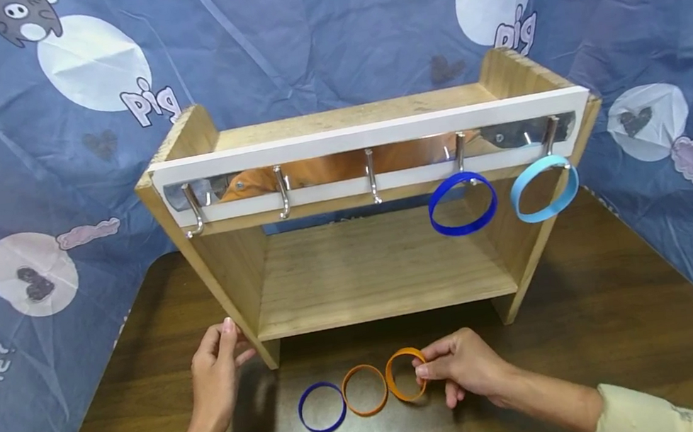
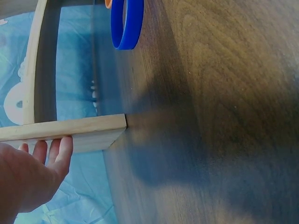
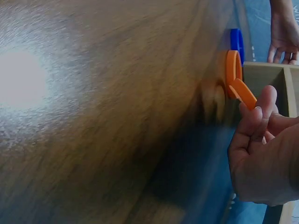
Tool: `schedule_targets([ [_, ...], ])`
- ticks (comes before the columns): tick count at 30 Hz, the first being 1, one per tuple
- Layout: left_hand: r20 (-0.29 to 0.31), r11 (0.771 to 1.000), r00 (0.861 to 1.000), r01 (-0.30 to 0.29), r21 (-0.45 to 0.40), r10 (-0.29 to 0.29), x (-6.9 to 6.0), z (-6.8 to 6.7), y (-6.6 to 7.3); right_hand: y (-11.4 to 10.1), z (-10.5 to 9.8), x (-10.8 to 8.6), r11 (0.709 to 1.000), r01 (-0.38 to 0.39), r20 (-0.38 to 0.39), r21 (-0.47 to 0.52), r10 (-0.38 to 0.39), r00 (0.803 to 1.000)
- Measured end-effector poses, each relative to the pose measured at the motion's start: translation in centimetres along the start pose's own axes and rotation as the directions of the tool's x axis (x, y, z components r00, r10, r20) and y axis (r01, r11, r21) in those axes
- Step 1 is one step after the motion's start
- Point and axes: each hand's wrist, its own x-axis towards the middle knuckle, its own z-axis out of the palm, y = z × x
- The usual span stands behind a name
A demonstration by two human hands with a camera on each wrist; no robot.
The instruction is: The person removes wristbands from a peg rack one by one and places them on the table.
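My right hand (image 1: pixel 466 368) pinches the right side of an orange wristband (image 1: pixel 398 390) between thumb and fingers, and in the right wrist view that band tilts up from the table. Left of it lie a second orange wristband (image 1: pixel 367 413) and a dark blue one (image 1: pixel 324 430). My left hand (image 1: pixel 218 369) touches the lower left side panel of a wooden shelf (image 1: pixel 377 262) with fairly straight fingers. On the shelf's front rail, a blue wristband (image 1: pixel 466 229) and a light blue wristband (image 1: pixel 548 211) hang from the two rightmost hooks. The other hooks carry nothing.
The shelf stands on a dark wooden table (image 1: pixel 622 327). Metal hooks, such as the leftmost hook (image 1: pixel 193 208), stick out from a white-edged mirrored rail (image 1: pixel 313 145). A blue printed cloth (image 1: pixel 312 27) hangs behind and at the sides.
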Motion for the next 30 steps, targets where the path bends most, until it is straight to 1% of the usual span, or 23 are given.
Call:
schedule_targets([
  [2, -0.002, 1.0, 1.0, 0.002, 0.001, -0.002, 0.0, 0.0, 0.0, 0.2, -0.2, 0.2, 0.999, -0.017, -0.016, -0.04, 0.017, 1.0],
  [4, -0.006, 1.0, 1.0, 0.003, 0.0, -0.003, 0.0, 0.0, 0.0, 0.3, -0.3, 0.4, 0.995, -0.023, -0.034, -0.1, 0.02, 0.999],
  [7, -0.012, 1.0, 1.0, 0.004, -0.005, -0.004, 0.0, 0.0, 0.0, 0.5, -0.3, 0.8, 0.98, -0.036, -0.049, -0.196, 0.027, 0.998],
  [10, -0.008, 1.0, 1.0, 0.004, -0.003, -0.004, 0.0, 0.0, 0.0, 0.8, -0.2, 1.0, 0.965, -0.053, -0.054, -0.257, 0.041, 0.998],
  [13, -0.002, 1.0, 1.0, 0.0, -0.002, 0.0, 0.0, 0.1, -0.1, 0.9, -0.2, 1.1, 0.958, -0.054, -0.063, -0.282, 0.038, 0.997],
  [19, -0.008, 1.0, 1.0, -0.01, -0.028, 0.01, 0.0, 0.1, -0.2, 0.7, -0.2, 1.3, 0.937, 0.006, -0.043, -0.35, -0.023, 0.999],
  [21, -0.01, 1.0, 1.0, -0.01, -0.025, 0.01, 0.0, 0.1, -0.2, 0.8, -0.1, 1.3, 0.934, 0.01, -0.05, -0.358, -0.03, 0.998],
  [27, -0.016, 1.0, 1.0, -0.005, -0.024, 0.005, 0.0, 0.2, -0.2, 0.9, 0.2, 1.2, 0.939, -0.034, -0.058, -0.342, 0.016, 0.998],
  [30, -0.016, 1.0, 1.0, -0.005, -0.021, 0.005, 0.0, 0.2, -0.3, 1.0, 0.3, 1.1, 0.937, -0.034, -0.053, -0.347, 0.017, 0.998],
])
